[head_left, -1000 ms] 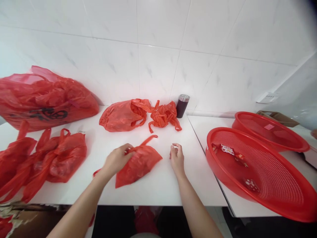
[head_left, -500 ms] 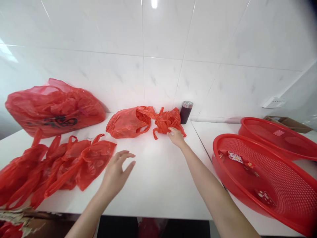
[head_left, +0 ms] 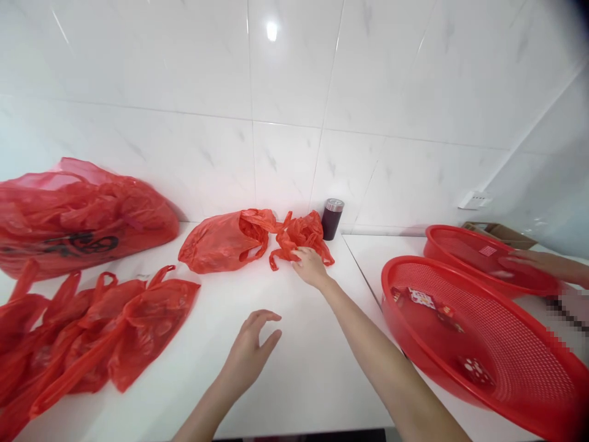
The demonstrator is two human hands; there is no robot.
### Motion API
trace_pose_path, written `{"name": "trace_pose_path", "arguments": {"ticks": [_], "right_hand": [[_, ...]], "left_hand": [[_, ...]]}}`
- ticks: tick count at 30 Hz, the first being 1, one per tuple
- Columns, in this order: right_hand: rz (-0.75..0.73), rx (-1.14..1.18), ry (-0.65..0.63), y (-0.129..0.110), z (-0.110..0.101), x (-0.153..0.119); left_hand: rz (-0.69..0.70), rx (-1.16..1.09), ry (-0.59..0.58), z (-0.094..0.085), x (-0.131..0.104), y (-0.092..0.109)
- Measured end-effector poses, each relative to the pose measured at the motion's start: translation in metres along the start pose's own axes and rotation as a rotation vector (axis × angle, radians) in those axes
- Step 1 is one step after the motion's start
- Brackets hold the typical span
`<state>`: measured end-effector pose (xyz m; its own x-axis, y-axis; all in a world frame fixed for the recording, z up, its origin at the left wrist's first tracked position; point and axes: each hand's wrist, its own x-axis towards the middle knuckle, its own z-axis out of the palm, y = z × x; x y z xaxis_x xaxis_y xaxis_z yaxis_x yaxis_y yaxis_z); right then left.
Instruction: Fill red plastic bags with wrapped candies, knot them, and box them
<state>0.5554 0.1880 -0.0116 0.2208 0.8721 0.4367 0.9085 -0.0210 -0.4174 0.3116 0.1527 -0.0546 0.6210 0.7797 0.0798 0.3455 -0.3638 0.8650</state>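
My right hand (head_left: pixel 310 268) reaches to the back of the table, its fingers drawn together on the near edge of a crumpled red plastic bag (head_left: pixel 301 232). Beside that bag, to its left, lies a larger red plastic bag (head_left: pixel 216 244) on its side, mouth toward the right. My left hand (head_left: pixel 257 344) hovers over the white tabletop (head_left: pixel 317 344), thumb and curved fingers apart, holding nothing. A dark tumbler with a silver lid (head_left: pixel 332 220) stands just behind the crumpled bag, on its right.
Several filled red bags (head_left: pixel 151 319) lie in a row at left, before a big red bag with black print (head_left: pixel 87 227). At right, a red mesh basket (head_left: pixel 515 344) holds a few small packets. Another person's hand (head_left: pixel 529 261) is over the farther red basket (head_left: pixel 442 239).
The view has turned slightly right and up. My left hand has moved right, toward the table's middle. My right hand stays at the crumpled bag. Another person's hand has appeared at right.
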Motion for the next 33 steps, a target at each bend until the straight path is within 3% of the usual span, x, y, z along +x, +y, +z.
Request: {"name": "trace_pose_path", "arguments": {"ticks": [4, 6, 8, 11, 15, 17, 20, 23, 28, 31, 33], "right_hand": [[-0.239, 0.13, 0.112, -0.045, -0.009, -0.055], [-0.406, 0.271, 0.077, -0.071, -0.012, -0.093], [-0.471, 0.391, 0.001, -0.091, -0.013, -0.125], [-0.438, 0.529, -0.082, -0.106, -0.011, -0.154], [-0.169, 0.781, -0.126, -0.099, -0.02, -0.166], [0.018, 0.953, -0.079, -0.089, -0.031, -0.165], [0.228, 1.196, 0.154, -0.07, -0.053, -0.162], [0.317, 1.305, 0.385, -0.052, -0.073, -0.161], [0.289, 1.281, 0.396, -0.036, -0.085, -0.17], [0.276, 1.122, 0.366, -0.031, -0.085, -0.174], [0.296, 0.842, 0.332, -0.033, -0.088, -0.174]], "left_hand": [[-0.213, -0.29, 0.055, -0.021, 0.0, -0.012], [-0.348, -0.607, -0.053, -0.029, 0.001, -0.011], [-0.427, -0.882, -0.216, -0.028, 0.001, -0.004], [-0.397, -0.985, -0.347, -0.013, 0.0, 0.006], [-0.273, -0.801, -0.339, 0.005, -0.004, 0.01], [-0.235, -0.711, -0.316, 0.007, -0.005, 0.008], [-0.214, -0.619, -0.228, 0.002, -0.004, 0.003], [-0.202, -0.546, -0.09, -0.011, -0.003, 0.001], [-0.184, -0.405, 0.04, -0.031, -0.002, 0.009], [-0.213, -0.556, -0.014, -0.034, -0.008, 0.019], [-0.259, -0.668, -0.092, -0.032, -0.012, 0.024]]}}
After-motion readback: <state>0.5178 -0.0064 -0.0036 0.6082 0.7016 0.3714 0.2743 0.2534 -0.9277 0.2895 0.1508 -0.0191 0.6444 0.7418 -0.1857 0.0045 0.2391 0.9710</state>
